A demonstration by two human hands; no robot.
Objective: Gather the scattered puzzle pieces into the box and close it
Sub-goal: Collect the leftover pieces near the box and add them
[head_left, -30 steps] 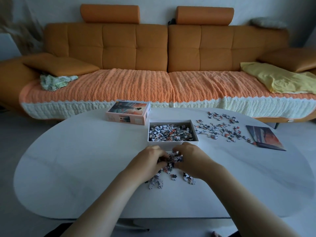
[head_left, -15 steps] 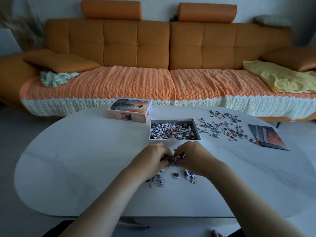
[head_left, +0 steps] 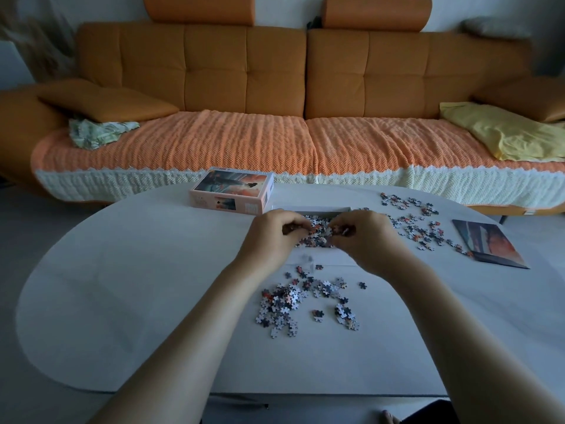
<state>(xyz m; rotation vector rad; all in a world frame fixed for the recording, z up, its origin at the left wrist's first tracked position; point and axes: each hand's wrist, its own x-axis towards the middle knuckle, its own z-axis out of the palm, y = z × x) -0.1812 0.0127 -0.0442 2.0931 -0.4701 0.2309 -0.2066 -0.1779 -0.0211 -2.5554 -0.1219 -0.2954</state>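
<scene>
Reading the box lid [head_left: 232, 194] gets you nowhere. Its side panel carries small print and a thumbnail picture, but the lettering is too blurred to make out. The top shows an orange-sky scene with a dark figure. The lid lies on the white counter [head_left: 122, 286], just left of the open box tray [head_left: 312, 208] and a little farther from you. The tray's far rim shows above your knuckles.

Both your hands are over that tray, close together, with its fill of puzzle pieces [head_left: 318, 237] showing in the gap between them. Your left hand [head_left: 273, 240] is clenched, fingers folded toward the thumb, and dark pieces show under the fingertips. Your right hand [head_left: 365, 241] is curled the same way, pinching a small clump of pieces at its fingertips.

Plenty lies outside the tray. A loose heap [head_left: 284, 304] sits on the counter between your forearms, on the near side of the tray. A wider scatter [head_left: 412, 221] spreads to the right — its outermost pieces reach the left edge of a flat reference print [head_left: 489, 243]. Behind the counter stands an orange sofa [head_left: 214, 71] with a yellow cloth [head_left: 504, 133] at its right end.
</scene>
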